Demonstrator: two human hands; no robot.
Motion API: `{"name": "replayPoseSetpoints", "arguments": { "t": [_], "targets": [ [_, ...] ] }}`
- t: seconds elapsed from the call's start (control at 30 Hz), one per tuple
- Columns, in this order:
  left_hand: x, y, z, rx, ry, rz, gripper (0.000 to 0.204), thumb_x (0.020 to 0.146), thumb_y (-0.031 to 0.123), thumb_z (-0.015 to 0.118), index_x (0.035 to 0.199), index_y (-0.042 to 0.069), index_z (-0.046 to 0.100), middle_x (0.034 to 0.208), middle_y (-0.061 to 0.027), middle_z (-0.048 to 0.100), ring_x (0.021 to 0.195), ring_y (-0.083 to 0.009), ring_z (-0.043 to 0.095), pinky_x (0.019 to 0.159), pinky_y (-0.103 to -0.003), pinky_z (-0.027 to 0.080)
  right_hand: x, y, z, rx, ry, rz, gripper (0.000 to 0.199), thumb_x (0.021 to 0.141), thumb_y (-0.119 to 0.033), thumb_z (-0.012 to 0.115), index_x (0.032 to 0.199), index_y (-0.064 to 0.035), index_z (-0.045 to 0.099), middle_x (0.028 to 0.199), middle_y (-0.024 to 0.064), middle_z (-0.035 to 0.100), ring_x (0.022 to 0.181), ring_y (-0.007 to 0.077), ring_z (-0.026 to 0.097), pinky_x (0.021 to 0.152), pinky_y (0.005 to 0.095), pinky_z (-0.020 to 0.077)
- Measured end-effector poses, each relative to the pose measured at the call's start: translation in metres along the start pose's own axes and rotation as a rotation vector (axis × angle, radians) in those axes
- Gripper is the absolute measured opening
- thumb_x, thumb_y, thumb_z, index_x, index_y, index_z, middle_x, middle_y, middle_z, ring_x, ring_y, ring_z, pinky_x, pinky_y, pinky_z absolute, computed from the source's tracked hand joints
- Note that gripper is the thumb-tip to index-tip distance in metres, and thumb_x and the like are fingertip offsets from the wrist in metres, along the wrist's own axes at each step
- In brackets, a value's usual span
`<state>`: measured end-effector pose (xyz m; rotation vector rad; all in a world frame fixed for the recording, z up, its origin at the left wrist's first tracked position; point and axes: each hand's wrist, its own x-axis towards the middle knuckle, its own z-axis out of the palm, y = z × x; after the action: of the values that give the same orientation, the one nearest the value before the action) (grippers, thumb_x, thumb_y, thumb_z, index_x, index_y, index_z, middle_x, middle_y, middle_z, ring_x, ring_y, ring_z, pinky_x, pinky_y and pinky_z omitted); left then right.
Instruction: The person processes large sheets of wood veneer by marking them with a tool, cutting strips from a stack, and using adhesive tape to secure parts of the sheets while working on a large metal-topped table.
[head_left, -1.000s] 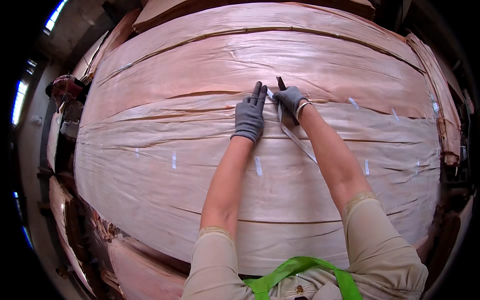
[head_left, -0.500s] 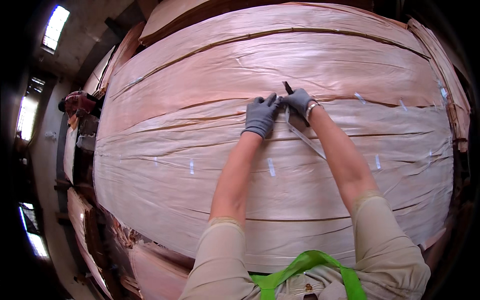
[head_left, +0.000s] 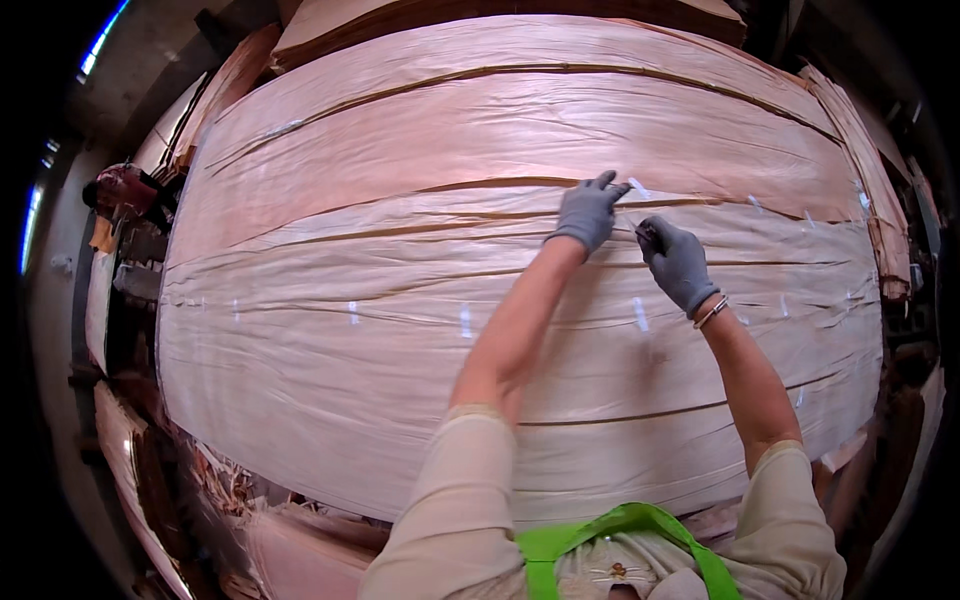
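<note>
- Wide pinkish veneer sheets (head_left: 420, 150) covered the table, split by long dark seams.
- The left hand (head_left: 590, 212) lay open, flat on them.
- The right hand (head_left: 678, 263) pinched a small tape strip (head_left: 640, 190).
- Dim workshop surrounded them.

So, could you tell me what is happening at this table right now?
A person in grey gloves leans over a large sheet of thin wood veneer. The left hand presses flat beside a split in the sheet, by a short strip of pale tape. The right hand is closed just beside it. More tape strips dot the sheet.
</note>
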<state>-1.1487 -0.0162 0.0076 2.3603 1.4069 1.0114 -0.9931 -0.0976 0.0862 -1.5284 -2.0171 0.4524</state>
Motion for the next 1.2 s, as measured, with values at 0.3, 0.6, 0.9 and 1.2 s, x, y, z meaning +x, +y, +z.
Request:
{"name": "replayPoseSetpoints", "arguments": {
  "t": [0.3, 0.6, 0.9, 1.2],
  "targets": [
    [-0.081, -0.164, -0.147, 0.465, 0.096, -0.188, 0.057, 0.075, 0.031, 0.066, 0.126, 0.013, 0.050, 0.129, -0.0074, 0.050, 0.120, -0.0268, 0.045, 0.104, -0.046, 0.026, 0.105, -0.095, 0.143, 0.683, -0.251, 0.467, 0.017, 0.084, -0.021, 0.065, 0.085, -0.0037, 0.065, 0.062, 0.0023, 0.059, 0.052, 0.0093, 0.050, 0.047, 0.0250, 0.0389],
    [-0.080, -0.189, -0.133, 0.288, 0.147, -0.110, 0.055, 0.077, 0.018, 0.060, 0.130, 0.011, 0.046, 0.128, -0.0111, 0.050, 0.107, -0.0252, 0.052, 0.095, -0.039, 0.037, 0.169, -0.093, 0.230, 0.793, -0.320, 0.779, 0.015, 0.081, -0.017, 0.065, 0.076, -0.0030, 0.064, 0.058, 0.0040, 0.057, 0.042, 0.0128, 0.048, 0.039, 0.0267, 0.0339],
    [-0.071, -0.199, -0.129, 0.295, 0.018, 0.158, 0.038, 0.083, 0.016, 0.049, 0.120, 0.022, 0.055, 0.121, -0.0078, 0.059, 0.112, -0.0263, 0.053, 0.089, -0.041, 0.039, 0.160, -0.097, 0.196, 0.579, -0.397, 0.606, 0.019, 0.076, -0.018, 0.068, 0.074, 0.0008, 0.065, 0.057, 0.0067, 0.059, 0.045, 0.0140, 0.053, 0.042, 0.0274, 0.0391],
    [-0.069, -0.190, -0.126, 0.523, -0.044, 0.208, 0.029, 0.080, 0.026, 0.055, 0.108, 0.027, 0.061, 0.124, -0.0032, 0.057, 0.115, -0.0245, 0.052, 0.088, -0.046, 0.040, 0.093, -0.138, 0.204, -0.167, -0.269, 0.272, 0.020, 0.081, -0.026, 0.056, 0.088, -0.0113, 0.068, 0.088, 0.0167, 0.065, 0.084, 0.0342, 0.063, 0.074, 0.0436, 0.0496]
  ]
}}
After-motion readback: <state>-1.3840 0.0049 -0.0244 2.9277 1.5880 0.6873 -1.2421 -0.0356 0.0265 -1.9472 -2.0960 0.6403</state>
